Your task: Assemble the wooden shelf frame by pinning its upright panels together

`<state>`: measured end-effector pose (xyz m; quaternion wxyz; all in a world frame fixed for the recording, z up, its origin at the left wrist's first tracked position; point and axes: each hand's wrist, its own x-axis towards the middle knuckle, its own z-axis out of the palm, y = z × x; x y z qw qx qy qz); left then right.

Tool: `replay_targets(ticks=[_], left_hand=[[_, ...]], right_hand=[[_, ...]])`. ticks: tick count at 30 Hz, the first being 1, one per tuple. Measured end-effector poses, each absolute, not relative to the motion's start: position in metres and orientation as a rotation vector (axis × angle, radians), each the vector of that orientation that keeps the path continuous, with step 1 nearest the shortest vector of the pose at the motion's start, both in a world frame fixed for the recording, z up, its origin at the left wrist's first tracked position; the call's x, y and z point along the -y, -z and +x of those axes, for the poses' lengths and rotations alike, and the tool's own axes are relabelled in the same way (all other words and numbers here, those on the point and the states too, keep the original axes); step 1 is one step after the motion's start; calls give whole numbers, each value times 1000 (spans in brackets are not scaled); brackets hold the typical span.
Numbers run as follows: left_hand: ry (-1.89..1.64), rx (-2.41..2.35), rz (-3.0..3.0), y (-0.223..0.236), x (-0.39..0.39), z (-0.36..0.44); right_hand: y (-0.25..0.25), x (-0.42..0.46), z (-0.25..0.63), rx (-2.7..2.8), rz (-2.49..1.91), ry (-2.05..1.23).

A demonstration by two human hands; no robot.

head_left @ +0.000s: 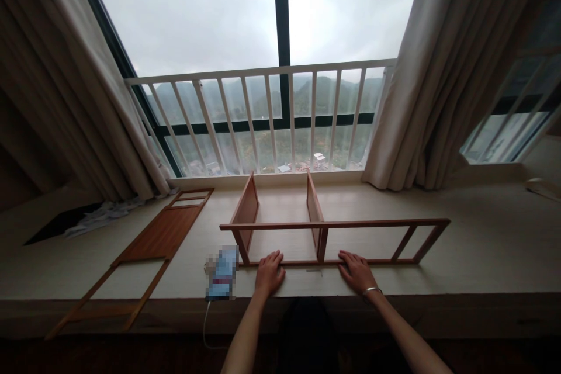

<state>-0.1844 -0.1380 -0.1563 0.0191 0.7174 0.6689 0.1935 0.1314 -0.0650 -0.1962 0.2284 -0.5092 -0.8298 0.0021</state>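
silver shows on the bracelet at the right wrist, near the front edge of the pale ledge. the left hand and right hand lie on the low rail of a brown wooden frame, well apart; the left fingers are extended and close together, the right ones extended and slightly spread. just left of the left hand is a phone, blurred out, its white cable hanging over the edge. the frame stands on its long side on the ledge, two panels jutting back toward the window. farther left, a second frame lies flat, its near end past the edge. beyond, a pale cloth sits by the left curtain; behind are the white railing, the window and hazy hills.
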Motion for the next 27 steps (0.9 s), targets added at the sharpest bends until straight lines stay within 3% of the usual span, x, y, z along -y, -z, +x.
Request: replay_targets(ticks=[27], left_hand=[[-627,-2074,2257,163,139,-185]], right_hand=[[199,67,134,2288,-1394,10]])
